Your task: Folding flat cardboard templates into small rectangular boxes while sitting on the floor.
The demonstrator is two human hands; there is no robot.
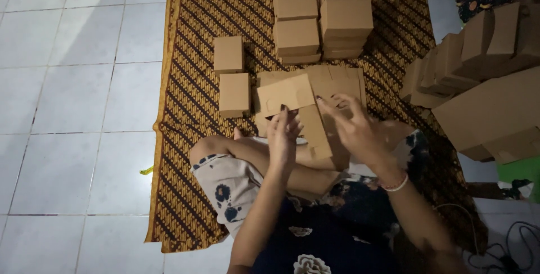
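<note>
Two hands work on one flat cardboard blank (287, 93): left hand (283, 139) seems pinching its lower edge, right hand (351, 125) open beside; light, stiff, best gripped near folds.

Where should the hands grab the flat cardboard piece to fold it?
Probably by its two short ends, one hand from each side. The cardboard piece is thin, wide and tilted up off the stack of flats. The left hand is at its lower edge, and the right hand hovers beside it, so a pinch on the edges seems best.
</note>
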